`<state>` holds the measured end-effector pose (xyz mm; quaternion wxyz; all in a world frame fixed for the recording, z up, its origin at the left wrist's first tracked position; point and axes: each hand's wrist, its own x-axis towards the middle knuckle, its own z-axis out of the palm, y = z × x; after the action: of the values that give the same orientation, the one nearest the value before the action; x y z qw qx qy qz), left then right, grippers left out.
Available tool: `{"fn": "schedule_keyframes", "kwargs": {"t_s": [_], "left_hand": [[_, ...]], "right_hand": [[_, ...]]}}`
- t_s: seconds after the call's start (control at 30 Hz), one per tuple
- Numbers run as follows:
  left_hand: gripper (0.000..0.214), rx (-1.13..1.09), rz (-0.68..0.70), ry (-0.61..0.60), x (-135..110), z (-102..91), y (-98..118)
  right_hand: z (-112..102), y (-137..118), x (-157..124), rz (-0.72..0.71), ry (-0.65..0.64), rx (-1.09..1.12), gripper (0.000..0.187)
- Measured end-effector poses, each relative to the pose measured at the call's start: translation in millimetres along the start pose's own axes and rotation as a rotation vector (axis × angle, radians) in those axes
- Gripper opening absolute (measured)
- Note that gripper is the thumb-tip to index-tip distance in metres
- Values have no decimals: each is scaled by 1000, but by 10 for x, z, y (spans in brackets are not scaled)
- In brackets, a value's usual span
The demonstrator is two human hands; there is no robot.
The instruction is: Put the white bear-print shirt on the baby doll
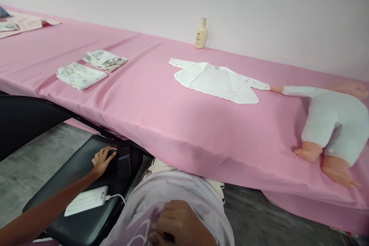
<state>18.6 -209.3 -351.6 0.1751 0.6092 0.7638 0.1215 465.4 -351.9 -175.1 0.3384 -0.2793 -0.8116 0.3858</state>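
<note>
Phone (pixel 123 166) lies near the far right corner of the chair seat (pixel 79 169), long axis toward the table (pixel 173 123), right of the nearer left hand (pixel 103 160); whether it or the curled right hand (pixel 181 221) grips anything, I can't tell.

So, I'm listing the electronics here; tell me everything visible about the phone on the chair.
The phone is a black, rectangular slab with a glassy-looking face. It appears to lie screen up on the black chair seat near the pink tablecloth. Its display is mostly dark, with a faint bluish patch, unreadable. The left hand seems to touch its upper left corner; any grip is unclear.
</note>
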Motion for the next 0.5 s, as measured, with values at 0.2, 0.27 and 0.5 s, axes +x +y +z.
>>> {"fn": "schedule_keyframes", "kwargs": {"t_s": [0.2,0.27,0.5], "left_hand": [[40,-193,-12,-12,43,171,-215],[45,-199,-5,-9,33,208,-249],[67,-129,69,39,-72,212,-180]], "right_hand": [[-106,-68,-7,204,-142,7,44],[-145,-73,-4,206,-148,16,45],[-150,17,9,195,-137,106,43]]}}
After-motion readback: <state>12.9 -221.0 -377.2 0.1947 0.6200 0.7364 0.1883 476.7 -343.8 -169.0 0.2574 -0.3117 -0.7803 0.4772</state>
